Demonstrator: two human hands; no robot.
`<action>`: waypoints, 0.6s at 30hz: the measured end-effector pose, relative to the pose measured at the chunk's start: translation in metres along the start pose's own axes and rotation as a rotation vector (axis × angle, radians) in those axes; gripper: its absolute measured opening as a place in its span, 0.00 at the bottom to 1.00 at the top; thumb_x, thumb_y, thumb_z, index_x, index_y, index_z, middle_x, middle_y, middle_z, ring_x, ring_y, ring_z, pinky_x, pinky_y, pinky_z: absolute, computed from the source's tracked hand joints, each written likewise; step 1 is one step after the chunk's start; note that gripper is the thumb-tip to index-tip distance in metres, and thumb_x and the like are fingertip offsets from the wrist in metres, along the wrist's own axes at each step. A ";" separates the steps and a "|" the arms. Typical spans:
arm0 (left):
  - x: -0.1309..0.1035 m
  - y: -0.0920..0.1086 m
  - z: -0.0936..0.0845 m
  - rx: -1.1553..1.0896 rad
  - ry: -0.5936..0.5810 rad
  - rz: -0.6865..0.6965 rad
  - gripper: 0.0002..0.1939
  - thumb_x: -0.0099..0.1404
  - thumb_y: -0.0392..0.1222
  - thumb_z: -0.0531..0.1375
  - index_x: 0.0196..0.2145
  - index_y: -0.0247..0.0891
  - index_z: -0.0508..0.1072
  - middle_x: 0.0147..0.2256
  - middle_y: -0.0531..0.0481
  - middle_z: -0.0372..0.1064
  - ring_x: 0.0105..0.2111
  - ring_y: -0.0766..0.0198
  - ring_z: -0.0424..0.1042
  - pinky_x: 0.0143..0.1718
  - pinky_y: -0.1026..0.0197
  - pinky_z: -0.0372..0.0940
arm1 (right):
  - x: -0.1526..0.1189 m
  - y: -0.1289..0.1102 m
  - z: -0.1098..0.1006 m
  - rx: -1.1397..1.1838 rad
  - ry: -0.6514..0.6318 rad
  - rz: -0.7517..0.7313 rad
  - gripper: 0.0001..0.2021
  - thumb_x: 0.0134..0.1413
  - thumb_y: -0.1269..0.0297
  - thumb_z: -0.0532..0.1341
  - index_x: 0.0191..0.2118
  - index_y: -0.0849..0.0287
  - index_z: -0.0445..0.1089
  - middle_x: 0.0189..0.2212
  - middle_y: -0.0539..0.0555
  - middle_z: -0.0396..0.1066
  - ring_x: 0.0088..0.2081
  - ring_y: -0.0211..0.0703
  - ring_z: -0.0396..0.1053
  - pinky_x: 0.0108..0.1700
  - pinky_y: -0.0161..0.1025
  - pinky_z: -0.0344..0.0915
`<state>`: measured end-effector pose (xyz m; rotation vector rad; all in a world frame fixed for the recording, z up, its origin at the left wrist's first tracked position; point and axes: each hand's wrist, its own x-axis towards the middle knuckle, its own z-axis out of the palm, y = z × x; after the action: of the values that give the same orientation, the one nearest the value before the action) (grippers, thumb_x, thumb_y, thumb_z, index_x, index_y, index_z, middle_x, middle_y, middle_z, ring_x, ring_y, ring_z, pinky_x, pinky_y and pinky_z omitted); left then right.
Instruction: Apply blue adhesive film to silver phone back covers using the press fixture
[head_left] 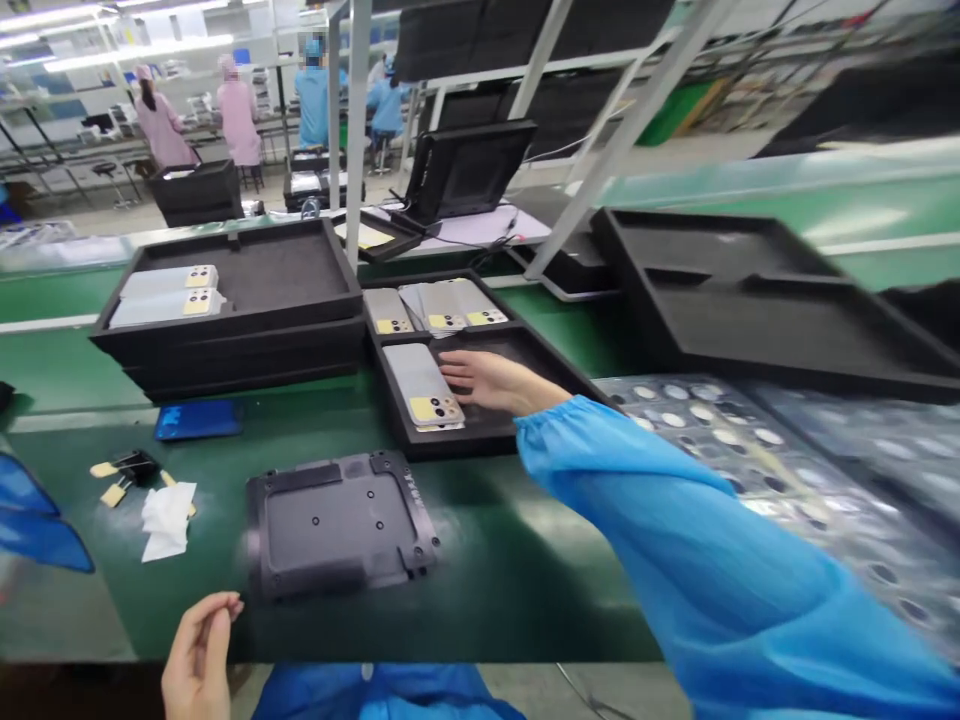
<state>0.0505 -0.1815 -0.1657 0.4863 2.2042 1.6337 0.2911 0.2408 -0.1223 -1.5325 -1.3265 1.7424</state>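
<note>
In the black divided tray (420, 443), a short stack of silver phone back covers (417, 378) with yellow film around the camera holes lies in the front compartment. My right hand (487, 383) reaches into that compartment, fingers stretched out against the right edge of the stack; whether they touch it I cannot tell. More silver covers (442, 303) lie in the tray's rear compartment. Down at the bench's front edge, my left hand (199, 650) has its fingers curled together with nothing visible in them. Between the hands sits a dark grey fixture plate (341, 525) with a recessed bed.
Left of the fixture are a white tissue (168, 520), a black clip (135, 465) and a blue flat piece (199, 420). Stacked black trays (240, 350) stand behind. Another black tray (750, 320) and plastic sheets with round parts (735, 450) lie right. Metal posts (358, 130) rise behind.
</note>
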 end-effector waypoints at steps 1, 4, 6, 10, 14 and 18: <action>-0.002 0.002 -0.001 0.004 0.006 0.015 0.28 0.49 0.67 0.70 0.32 0.39 0.80 0.33 0.47 0.81 0.34 0.61 0.81 0.39 0.69 0.74 | 0.002 0.000 -0.001 0.021 -0.005 0.026 0.16 0.68 0.59 0.62 0.56 0.59 0.69 0.54 0.58 0.71 0.48 0.48 0.74 0.49 0.50 0.75; -0.006 0.009 -0.011 0.041 0.046 0.073 0.25 0.53 0.65 0.69 0.33 0.39 0.79 0.33 0.47 0.81 0.34 0.62 0.81 0.39 0.69 0.74 | 0.004 0.001 -0.001 0.051 -0.029 0.065 0.15 0.68 0.59 0.62 0.55 0.59 0.70 0.52 0.57 0.72 0.47 0.47 0.75 0.47 0.49 0.75; -0.006 0.016 -0.020 0.077 0.093 0.132 0.23 0.55 0.63 0.68 0.34 0.39 0.79 0.33 0.48 0.81 0.34 0.63 0.81 0.39 0.69 0.73 | 0.004 0.005 0.005 0.051 -0.043 0.060 0.14 0.67 0.60 0.63 0.54 0.60 0.70 0.50 0.57 0.73 0.45 0.46 0.75 0.46 0.47 0.76; -0.004 0.033 -0.043 0.140 0.227 0.303 0.17 0.60 0.56 0.67 0.33 0.39 0.78 0.31 0.49 0.80 0.32 0.65 0.79 0.38 0.70 0.73 | 0.001 0.013 0.018 0.045 -0.042 0.024 0.12 0.67 0.62 0.64 0.52 0.61 0.71 0.47 0.55 0.74 0.41 0.43 0.76 0.42 0.44 0.76; 0.007 0.048 -0.066 0.157 0.432 0.447 0.10 0.62 0.48 0.66 0.33 0.38 0.78 0.31 0.51 0.78 0.30 0.67 0.78 0.38 0.69 0.72 | -0.002 0.023 0.019 0.083 -0.014 -0.013 0.11 0.65 0.69 0.64 0.52 0.61 0.70 0.42 0.53 0.76 0.34 0.39 0.76 0.35 0.38 0.76; 0.028 0.059 -0.088 0.121 0.580 0.441 0.11 0.59 0.47 0.67 0.34 0.37 0.77 0.31 0.55 0.78 0.30 0.69 0.78 0.38 0.68 0.72 | -0.004 0.028 0.008 0.172 -0.011 -0.058 0.17 0.56 0.81 0.65 0.47 0.54 0.71 0.39 0.53 0.79 0.32 0.42 0.78 0.34 0.39 0.77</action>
<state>-0.0119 -0.2255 -0.0875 0.6290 2.7762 2.0788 0.2916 0.2228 -0.1455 -1.3786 -1.1806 1.7808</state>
